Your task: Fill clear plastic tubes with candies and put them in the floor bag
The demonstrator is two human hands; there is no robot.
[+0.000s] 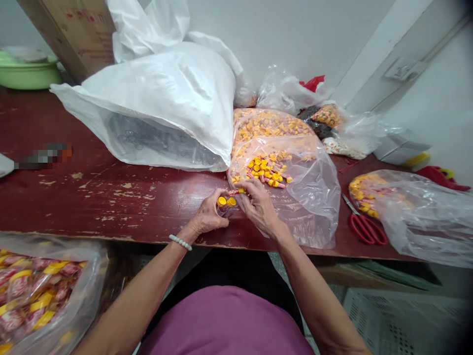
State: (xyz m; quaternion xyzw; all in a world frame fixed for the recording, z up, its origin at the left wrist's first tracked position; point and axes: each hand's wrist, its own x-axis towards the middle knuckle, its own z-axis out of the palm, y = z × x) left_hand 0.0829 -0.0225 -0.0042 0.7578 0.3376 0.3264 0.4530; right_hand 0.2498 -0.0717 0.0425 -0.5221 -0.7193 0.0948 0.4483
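My left hand point(207, 216) is closed around a clear plastic jar point(222, 211), with two yellow-capped small tubes point(231, 201) showing at its top. Just above, the fingers of my right hand point(256, 204) pinch another small tube point(235, 192) with a red-and-white wrapper and a yellow cap, lying almost level. Behind my right hand, a clear plastic bag point(314, 197) lies open, with a loose heap of yellow-capped tubes point(264, 170) in its mouth. A white sack point(177, 88) leans to its left, its opening showing clear plastic jars point(158, 143).
Red-handled scissors point(364, 224) lie right of the bag, beside a second bag of yellow-capped pieces point(364, 192). Below left stands a lined container of filled, yellow-lidded jars point(37, 291). A green basin point(29, 74) and cardboard box point(79, 37) stand at the back left.
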